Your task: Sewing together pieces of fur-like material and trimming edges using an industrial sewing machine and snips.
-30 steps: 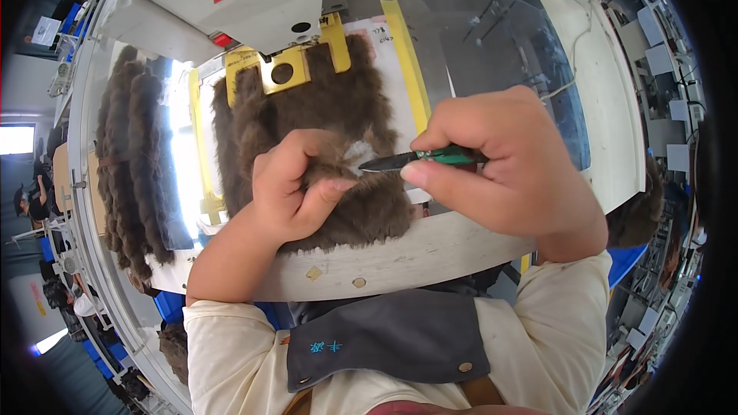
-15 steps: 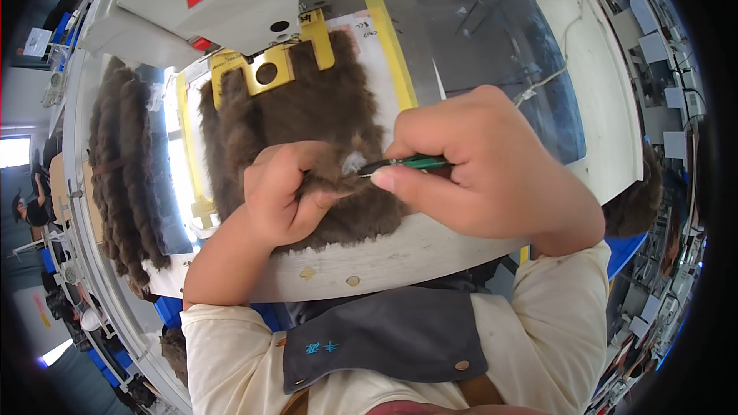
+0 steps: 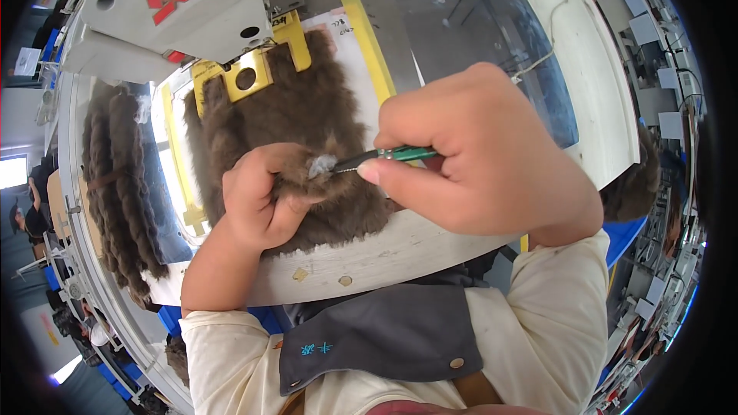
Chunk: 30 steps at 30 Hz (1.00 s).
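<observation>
**Risk of a slipped tip in pinched fur**

Left hand (image 3: pixel 261 196) curled tight, pinching up a tuft of the brown fur piece (image 3: pixel 288 119) between thumb and fingers. Right hand (image 3: pixel 477 161) closed in a fist-like pen grip around a slim green tool (image 3: pixel 384 155), probably tweezers or a pick, though too small to tell. Fur piece lying flat on the table (image 3: pixel 384 250), over a white sheet edged with yellow tape (image 3: pixel 367 34), its far end under the yellow clamp plate (image 3: pixel 246 73) of the grey sewing machine (image 3: pixel 177 15). More brown fur (image 3: pixel 115 177) heaped at the left, well apart.

Tool lying nearly level, long axis left to right, dark tip pointing left into a pale fluff spot touching the left fingertips (image 3: pixel 296 173).

Possible trouble, judged from this: tip so close to the pinching fingers that a slip could prick them; too hard a pull could tear out good pile or drag the piece askew under the clamp; a loosened pinch could let the tuft close over the pale spot again.
</observation>
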{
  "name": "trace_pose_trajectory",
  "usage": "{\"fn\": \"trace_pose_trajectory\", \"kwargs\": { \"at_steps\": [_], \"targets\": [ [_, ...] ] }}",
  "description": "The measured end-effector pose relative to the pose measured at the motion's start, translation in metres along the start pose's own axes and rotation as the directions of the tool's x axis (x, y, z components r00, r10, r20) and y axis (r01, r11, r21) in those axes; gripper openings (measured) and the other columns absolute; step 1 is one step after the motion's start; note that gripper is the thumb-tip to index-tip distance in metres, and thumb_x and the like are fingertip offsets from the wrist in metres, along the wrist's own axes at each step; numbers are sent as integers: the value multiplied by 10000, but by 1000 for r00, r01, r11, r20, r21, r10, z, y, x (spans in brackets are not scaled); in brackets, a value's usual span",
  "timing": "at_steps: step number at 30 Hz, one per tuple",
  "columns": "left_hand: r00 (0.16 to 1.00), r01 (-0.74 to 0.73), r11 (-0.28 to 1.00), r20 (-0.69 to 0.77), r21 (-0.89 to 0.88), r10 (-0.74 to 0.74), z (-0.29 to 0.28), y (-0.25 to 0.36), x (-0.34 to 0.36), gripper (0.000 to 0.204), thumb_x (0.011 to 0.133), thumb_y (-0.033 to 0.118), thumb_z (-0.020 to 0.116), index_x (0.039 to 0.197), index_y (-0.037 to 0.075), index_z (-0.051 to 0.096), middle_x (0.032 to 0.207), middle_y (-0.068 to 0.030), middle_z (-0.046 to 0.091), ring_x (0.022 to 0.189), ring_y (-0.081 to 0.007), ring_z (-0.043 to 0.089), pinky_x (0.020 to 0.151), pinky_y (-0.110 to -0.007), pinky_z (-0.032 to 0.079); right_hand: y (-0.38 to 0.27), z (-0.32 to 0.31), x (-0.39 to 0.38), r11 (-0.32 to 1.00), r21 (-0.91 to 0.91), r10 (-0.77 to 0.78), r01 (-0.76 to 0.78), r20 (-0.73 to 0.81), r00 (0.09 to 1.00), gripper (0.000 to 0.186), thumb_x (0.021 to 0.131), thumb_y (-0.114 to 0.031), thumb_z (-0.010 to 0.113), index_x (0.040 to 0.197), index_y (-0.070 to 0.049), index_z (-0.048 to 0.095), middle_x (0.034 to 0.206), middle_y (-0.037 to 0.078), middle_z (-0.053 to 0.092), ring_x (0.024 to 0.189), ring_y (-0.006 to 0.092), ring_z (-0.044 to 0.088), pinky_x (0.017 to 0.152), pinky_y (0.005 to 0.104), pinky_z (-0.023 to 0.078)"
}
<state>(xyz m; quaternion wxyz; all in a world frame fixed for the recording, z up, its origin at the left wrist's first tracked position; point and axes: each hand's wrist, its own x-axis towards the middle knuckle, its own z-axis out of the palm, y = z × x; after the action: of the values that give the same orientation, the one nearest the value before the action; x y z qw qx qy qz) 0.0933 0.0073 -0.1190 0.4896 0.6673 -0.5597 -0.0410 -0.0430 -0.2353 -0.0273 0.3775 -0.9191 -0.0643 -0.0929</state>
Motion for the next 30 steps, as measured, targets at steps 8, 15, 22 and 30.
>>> {"fn": "trace_pose_trajectory", "kwargs": {
  "at_steps": [8, 15, 22, 30],
  "targets": [
    [997, -72, 997, 28, -30, 73, 7, 11, 15, 146, 912, 145, 761, 910, 29, 671, 894, -112, 731, 778, -277, 745, 708, -360, 599, 4, 22, -2, 998, 2, -69, 69, -41, 997, 303, 843, -178, 761, 678, -66, 533, 552, 107, 489, 499, 349, 502, 472, 438, 348],
    [999, -11, 1000, -30, 3, 11, 4, 11, 10, 166, 924, 173, 759, 905, 36, 667, 865, -105, 721, 788, -283, 752, 699, -355, 597, -4, -9, -3, 998, -56, -46, 42, -74, 996, 192, 792, -133, 797, 712, -49, 645, 567, 86, 551, 479, 290, 551, 459, 368, 372],
    [995, -96, 995, 26, 31, 95, 4, 8, 12, 227, 929, 245, 776, 937, 45, 670, 918, -120, 743, 783, -271, 751, 691, -344, 591, -1, -3, -3, 999, 10, -49, 50, -63, 997, 187, 787, -115, 803, 711, -49, 646, 559, 78, 514, 462, 271, 520, 449, 348, 344],
    [985, -145, 987, 103, 72, 137, 1, 4, 10, 409, 911, 270, 771, 1110, -62, 640, 971, -148, 754, 763, -231, 735, 712, -321, 578, 0, 4, -2, 998, -8, -59, 59, 8, 998, 271, 810, -144, 783, 687, -63, 555, 552, 100, 454, 488, 322, 476, 468, 411, 322]
  ]
}}
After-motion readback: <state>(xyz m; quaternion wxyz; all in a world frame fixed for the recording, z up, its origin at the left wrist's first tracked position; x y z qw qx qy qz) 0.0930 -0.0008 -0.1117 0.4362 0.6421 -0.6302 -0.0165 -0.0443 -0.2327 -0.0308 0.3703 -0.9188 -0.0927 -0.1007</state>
